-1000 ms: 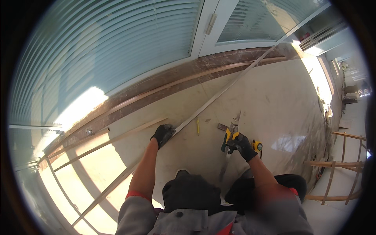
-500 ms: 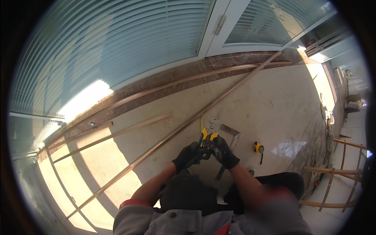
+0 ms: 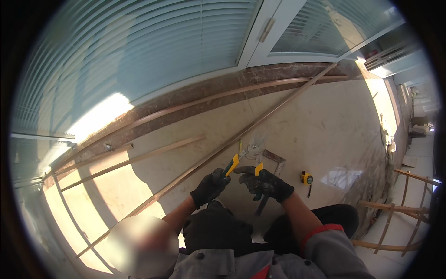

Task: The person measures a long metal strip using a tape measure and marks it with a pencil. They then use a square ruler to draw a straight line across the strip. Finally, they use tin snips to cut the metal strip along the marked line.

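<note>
A pair of hand shears [image 3: 253,149] with a metal head and yellow-and-dark-green handles is spread apart in front of me, its head pointing away. My left hand [image 3: 209,187], in a black glove, is closed around the left handle. My right hand [image 3: 267,183], gloved too, has the right handle between thumb and fingers, with some fingers loosely curled. Just right of the shears' head lies a metal L-shaped square [image 3: 274,158]; my right hand partly covers it. Farther right, a yellow-and-black tape measure [image 3: 305,177] rests on the floor.
A long wooden strip [image 3: 204,160] crosses the floor diagonally beyond my hands. Shorter strips [image 3: 134,162] lie to the left, another [image 3: 223,95] along the door sill. Slatted wooden frames [image 3: 390,207] stand at right. Glazed doors with blinds [image 3: 172,42] line the far side.
The shears' handles have spread wide apart. My left hand has moved left and toward me, while my right hand has moved slightly right.
</note>
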`<state>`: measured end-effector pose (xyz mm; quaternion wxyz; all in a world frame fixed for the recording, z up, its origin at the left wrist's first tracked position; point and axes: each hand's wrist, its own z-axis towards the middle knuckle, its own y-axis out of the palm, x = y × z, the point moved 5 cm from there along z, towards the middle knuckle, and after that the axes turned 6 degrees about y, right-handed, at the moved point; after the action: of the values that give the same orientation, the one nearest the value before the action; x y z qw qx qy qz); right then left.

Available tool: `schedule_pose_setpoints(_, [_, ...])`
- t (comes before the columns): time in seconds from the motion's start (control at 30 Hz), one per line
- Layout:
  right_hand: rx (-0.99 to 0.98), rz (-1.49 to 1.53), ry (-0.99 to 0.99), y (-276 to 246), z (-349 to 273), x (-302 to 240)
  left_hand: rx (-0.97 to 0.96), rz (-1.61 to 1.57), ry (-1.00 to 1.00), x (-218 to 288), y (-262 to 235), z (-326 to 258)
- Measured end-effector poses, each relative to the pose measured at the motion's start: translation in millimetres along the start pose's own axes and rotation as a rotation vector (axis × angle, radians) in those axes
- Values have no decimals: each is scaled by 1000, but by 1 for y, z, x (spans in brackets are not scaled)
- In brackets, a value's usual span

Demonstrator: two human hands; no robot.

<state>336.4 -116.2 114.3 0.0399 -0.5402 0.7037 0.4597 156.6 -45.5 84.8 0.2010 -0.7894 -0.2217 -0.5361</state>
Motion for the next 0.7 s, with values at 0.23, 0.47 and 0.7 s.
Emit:
schedule_pose_setpoints(0.23, [272, 0, -165, -18, 9, 44, -102, -168, -107, -24, 31, 14])
schedule_pose_setpoints(0.47, [159, 82, -331, -9, 7, 8, 299, 1024, 57, -56, -64, 40])
schedule_pose_setpoints(0.7, [223, 69, -159, -71, 3, 69, 175, 1048, 110, -104, -70, 54])
